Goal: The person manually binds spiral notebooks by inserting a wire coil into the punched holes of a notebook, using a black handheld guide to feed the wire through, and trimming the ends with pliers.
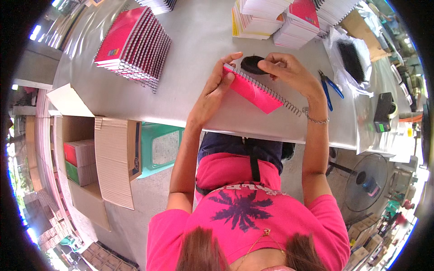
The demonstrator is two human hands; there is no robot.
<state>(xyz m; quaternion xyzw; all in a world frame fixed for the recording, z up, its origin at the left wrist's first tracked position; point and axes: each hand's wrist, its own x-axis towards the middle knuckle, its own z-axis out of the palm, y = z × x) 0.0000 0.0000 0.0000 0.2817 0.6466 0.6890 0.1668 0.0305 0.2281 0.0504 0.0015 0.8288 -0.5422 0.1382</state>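
From the head view, the pink notebook (254, 91) sits tilted just off the near edge of the grey table (199, 40). The left hand (216, 90) is curled round its left end, thumb on the cover. The right hand (289, 70) pinches the wire coil (280, 97) near the top edge, fingers mostly closed. I'd say keep the book steady and twist the coil evenly through the holes. Hard to make out: the dark thing (251, 64) behind the notebook, and the right fingertips are hidden.
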